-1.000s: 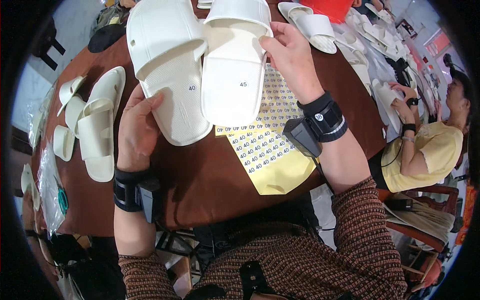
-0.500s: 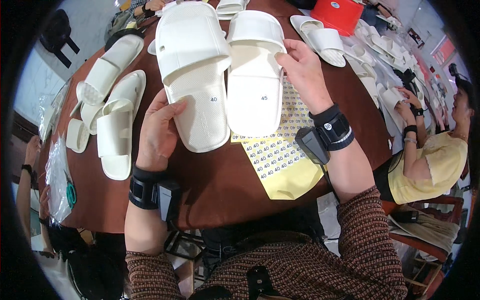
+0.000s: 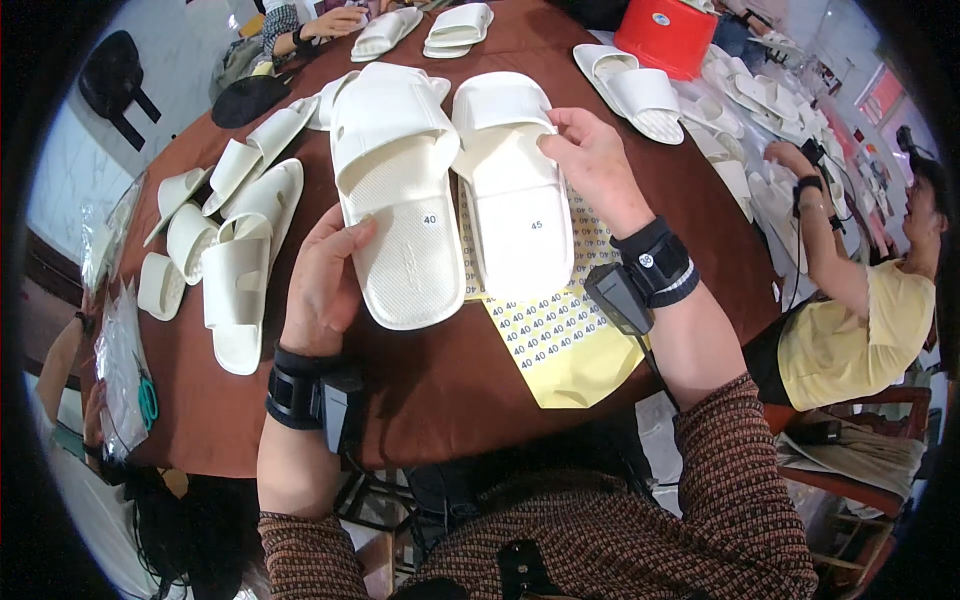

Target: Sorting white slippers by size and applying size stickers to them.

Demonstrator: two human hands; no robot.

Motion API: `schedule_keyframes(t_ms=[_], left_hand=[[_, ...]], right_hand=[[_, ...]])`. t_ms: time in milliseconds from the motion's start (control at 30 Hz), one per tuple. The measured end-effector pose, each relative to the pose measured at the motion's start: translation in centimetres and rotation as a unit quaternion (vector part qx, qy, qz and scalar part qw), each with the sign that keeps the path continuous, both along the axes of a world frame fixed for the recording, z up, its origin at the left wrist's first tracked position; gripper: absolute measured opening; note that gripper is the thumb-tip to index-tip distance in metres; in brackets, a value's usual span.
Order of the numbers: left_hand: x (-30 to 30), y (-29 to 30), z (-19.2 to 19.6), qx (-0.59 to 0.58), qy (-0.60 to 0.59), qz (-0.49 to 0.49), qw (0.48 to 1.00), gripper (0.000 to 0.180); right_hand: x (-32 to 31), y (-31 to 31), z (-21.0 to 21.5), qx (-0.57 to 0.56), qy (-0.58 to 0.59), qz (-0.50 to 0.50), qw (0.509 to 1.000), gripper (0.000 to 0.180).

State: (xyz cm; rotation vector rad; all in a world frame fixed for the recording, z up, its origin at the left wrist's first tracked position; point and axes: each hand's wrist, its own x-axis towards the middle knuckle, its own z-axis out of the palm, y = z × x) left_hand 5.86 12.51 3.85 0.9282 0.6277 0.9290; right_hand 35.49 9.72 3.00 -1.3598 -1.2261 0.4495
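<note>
Two white slide slippers are held side by side above the table, toes pointing away from me. My left hand (image 3: 325, 280) grips the left slipper (image 3: 408, 275) by its outer edge, thumb on the insole. The right slipper (image 3: 512, 245) is pinched by my right hand (image 3: 600, 170) beside its strap, thumb on top. A small printed sticker shows on each heel area, and the two stickers differ. Beneath the right slipper lies a yellow-backed sheet of printed stickers (image 3: 560, 345), partly hidden by the slipper and my right hand.
Several white slippers (image 3: 235, 290) lie at the left on the brown-covered table (image 3: 400, 400). More slippers (image 3: 640, 90) sit near a red plastic stool (image 3: 662, 40) at the far right. Teal-handled scissors (image 3: 148, 400) rest on clear plastic at the left edge. A co-worker in yellow (image 3: 850, 330) sits at right.
Both slippers have come down and nearer to me, still in my hands. The view has shifted slightly, showing more of the far table. The co-worker at right has raised an arm.
</note>
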Motion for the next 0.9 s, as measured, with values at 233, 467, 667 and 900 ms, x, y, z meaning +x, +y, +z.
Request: schedule_keyframes(t_ms=[233,467,667,900], left_hand=[[0.0,-0.3,0.2,-0.003,0.035,-0.006,0.999,0.035],[0.2,-0.2,0.5,0.024,0.063,0.003,0.998,0.033],[0.2,0.6,0.0,0.045,0.048,-0.005,0.998,0.033],[-0.3,1.1,-0.3,0.053,0.031,-0.022,0.998,0.033]], right_hand=[[-0.1,0.0,-0.6,-0.042,-0.067,-0.019,0.997,0.038],[0.1,0.3,-1.1,-0.028,-0.039,-0.013,0.999,0.039],[0.2,0.0,-1.2,-0.05,-0.138,-0.037,0.988,0.041],[0.4,0.4,-1.3,-0.022,-0.106,-0.049,0.993,0.038]])
